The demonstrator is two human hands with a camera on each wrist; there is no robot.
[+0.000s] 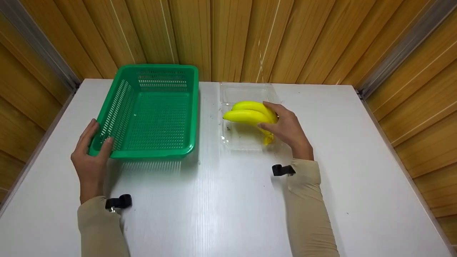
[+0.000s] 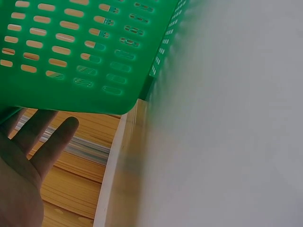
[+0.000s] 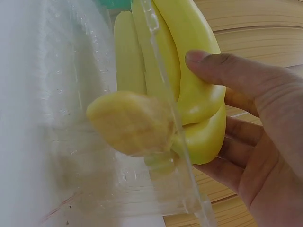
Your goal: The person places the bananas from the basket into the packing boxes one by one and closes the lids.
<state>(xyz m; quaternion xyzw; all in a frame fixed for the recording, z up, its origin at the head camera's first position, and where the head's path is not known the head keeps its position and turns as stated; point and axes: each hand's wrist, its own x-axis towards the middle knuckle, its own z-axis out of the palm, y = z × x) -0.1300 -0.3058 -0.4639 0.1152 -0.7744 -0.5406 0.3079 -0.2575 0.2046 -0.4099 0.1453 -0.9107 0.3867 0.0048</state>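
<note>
A green perforated plastic basket (image 1: 160,117) stands on the left side of the table. My left hand (image 1: 91,157) holds its near left corner, thumb over the rim and fingers along the outside. In the left wrist view the fingers (image 2: 52,146) show beside the basket's wall (image 2: 61,56). My right hand (image 1: 285,125) grips a bunch of yellow bananas (image 1: 250,116) at its right end. The bunch is at a clear plastic box (image 1: 237,142), partly seen through the box wall in the right wrist view. Whether it touches the box's bottom I cannot tell.
The white table (image 1: 221,210) ends at the back against a wood-panelled wall (image 1: 232,39). Similar panels stand at the left and right sides. The clear box lies to the right of the basket, with a strip of table between them.
</note>
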